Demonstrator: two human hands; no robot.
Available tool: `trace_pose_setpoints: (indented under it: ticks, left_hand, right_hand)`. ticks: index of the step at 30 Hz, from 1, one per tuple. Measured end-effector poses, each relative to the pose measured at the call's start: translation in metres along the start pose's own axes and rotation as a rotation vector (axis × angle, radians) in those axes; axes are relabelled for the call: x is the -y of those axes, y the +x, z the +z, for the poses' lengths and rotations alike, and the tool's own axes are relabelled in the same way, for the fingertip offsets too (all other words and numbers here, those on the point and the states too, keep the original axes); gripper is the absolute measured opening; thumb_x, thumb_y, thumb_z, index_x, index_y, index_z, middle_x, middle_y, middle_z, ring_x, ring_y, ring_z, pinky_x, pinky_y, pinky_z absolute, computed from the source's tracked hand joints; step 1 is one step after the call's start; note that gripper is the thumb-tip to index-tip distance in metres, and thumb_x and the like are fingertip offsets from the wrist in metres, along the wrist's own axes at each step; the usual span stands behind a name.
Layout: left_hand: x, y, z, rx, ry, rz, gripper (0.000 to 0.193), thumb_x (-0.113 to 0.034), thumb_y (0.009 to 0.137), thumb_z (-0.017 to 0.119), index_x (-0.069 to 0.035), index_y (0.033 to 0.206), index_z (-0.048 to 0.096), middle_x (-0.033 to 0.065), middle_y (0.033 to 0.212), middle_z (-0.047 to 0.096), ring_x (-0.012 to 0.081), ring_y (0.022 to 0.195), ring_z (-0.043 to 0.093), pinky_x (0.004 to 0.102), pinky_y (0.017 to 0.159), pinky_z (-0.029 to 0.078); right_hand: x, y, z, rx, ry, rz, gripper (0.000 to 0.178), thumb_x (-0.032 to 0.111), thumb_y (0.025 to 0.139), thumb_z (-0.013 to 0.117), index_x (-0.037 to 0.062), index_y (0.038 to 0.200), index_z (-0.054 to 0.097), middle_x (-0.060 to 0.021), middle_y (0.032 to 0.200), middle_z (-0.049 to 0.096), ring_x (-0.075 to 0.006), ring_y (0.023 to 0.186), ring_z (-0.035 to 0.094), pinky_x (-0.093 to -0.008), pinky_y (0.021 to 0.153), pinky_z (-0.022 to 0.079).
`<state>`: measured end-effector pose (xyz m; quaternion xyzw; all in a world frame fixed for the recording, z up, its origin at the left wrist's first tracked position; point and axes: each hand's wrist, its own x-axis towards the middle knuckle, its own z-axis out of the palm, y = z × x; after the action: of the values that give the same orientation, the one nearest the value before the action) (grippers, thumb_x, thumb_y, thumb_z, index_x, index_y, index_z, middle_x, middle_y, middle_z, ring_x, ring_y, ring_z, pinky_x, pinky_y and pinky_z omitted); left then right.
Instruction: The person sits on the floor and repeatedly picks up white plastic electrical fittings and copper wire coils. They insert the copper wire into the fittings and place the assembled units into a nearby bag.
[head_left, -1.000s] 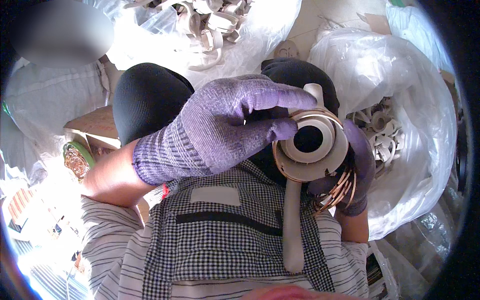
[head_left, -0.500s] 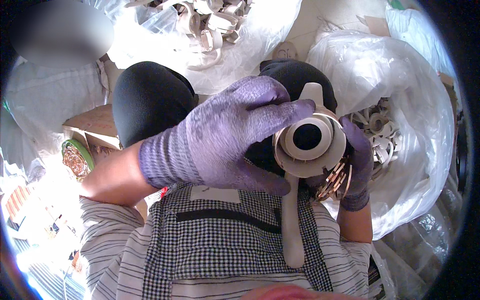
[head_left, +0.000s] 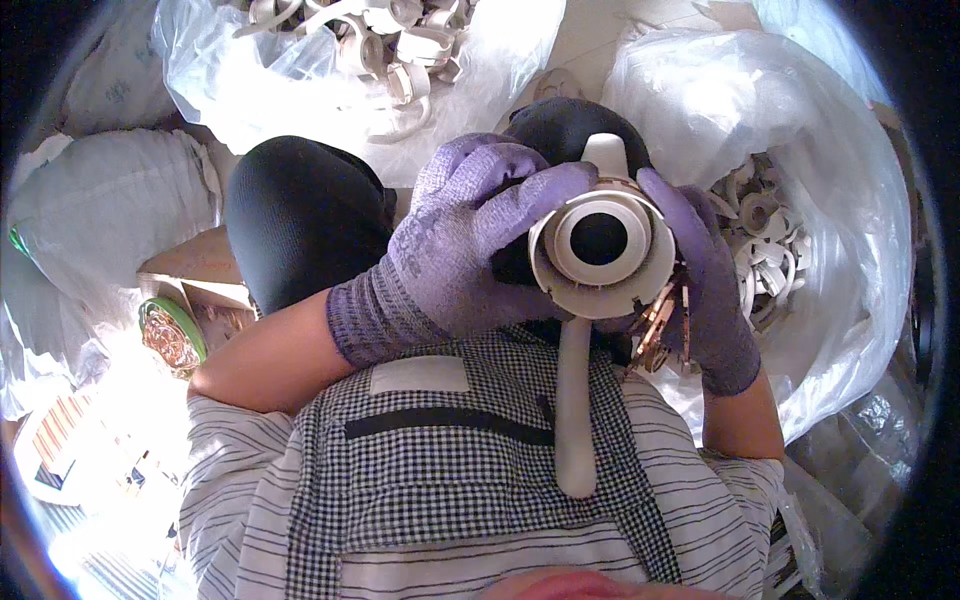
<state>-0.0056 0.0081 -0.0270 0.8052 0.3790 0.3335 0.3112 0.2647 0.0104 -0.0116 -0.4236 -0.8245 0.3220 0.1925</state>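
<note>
The left hand (head_left: 465,245) and right hand (head_left: 708,290), in purple knit gloves, clamp curled fingers around a round, handled beige plastic part (head_left: 600,281) between them. Thin copper-coloured metal rings (head_left: 657,328) bunch beside the right palm.

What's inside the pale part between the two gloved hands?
Inside the pale part, a narrower ring surrounds a dark opening. What lies deeper is too dark to tell. The left hand and right hand cover parts of its outer sides.
</note>
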Motion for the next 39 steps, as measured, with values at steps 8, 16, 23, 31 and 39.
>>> trace_pose_setpoints:
  ticks: [8,16,23,31,39]
  left_hand:
    - [-0.004,0.01,-0.007,0.054,0.038,0.043,0.103,-0.033,0.048,0.097,-0.009,0.138,0.053,0.0183,0.124,0.057,0.0406,0.119,0.054,0.0517,0.104,0.042]
    - [0.018,0.014,0.021,0.052,0.007,0.124,0.097,-0.046,0.055,0.094,-0.01,0.136,0.055,0.0138,0.135,0.058,0.0391,0.137,0.045,0.061,0.117,0.026]
    - [0.01,0.019,0.005,0.085,-0.496,-0.102,0.099,-0.039,0.06,0.095,-0.004,0.141,0.049,0.0163,0.136,0.057,0.0316,0.131,0.053,0.0451,0.113,0.039]
    - [-0.023,0.009,-0.022,0.149,-0.904,-0.422,0.103,-0.066,0.079,0.071,0.006,0.147,0.044,0.0183,0.144,0.054,0.026,0.129,0.055,0.0398,0.111,0.041]
    - [-0.066,-0.011,-0.021,-0.208,-1.081,-0.316,0.088,-0.042,0.08,0.083,-0.001,0.147,0.043,0.0177,0.141,0.052,0.0301,0.129,0.053,0.0408,0.112,0.037]
  right_hand:
    - [0.003,0.003,0.002,-0.017,0.11,-0.066,0.067,0.025,0.084,0.076,-0.0016,0.14,0.051,-0.0234,0.132,0.061,-0.0409,0.122,0.06,-0.0454,0.106,0.047]
    - [0.007,0.013,-0.005,0.001,0.11,-0.068,0.069,0.027,0.083,0.08,0.0035,0.141,0.052,-0.0211,0.135,0.061,-0.0388,0.121,0.062,-0.0438,0.104,0.05]
    - [0.005,0.007,-0.001,-0.149,0.249,-0.117,0.092,0.03,0.069,0.091,0.0035,0.146,0.049,-0.0199,0.135,0.06,-0.0362,0.124,0.059,-0.0417,0.106,0.048]
    - [0.057,0.001,0.002,-0.506,-0.113,-0.349,0.055,0.017,0.07,0.081,0.0071,0.122,0.067,-0.0176,0.122,0.06,-0.038,0.103,0.066,-0.0452,0.087,0.056]
    - [0.037,-0.008,0.03,-0.555,0.268,-0.142,0.05,0.018,0.078,0.076,0.0022,0.123,0.06,-0.0165,0.121,0.059,-0.0325,0.109,0.061,-0.0424,0.096,0.051]
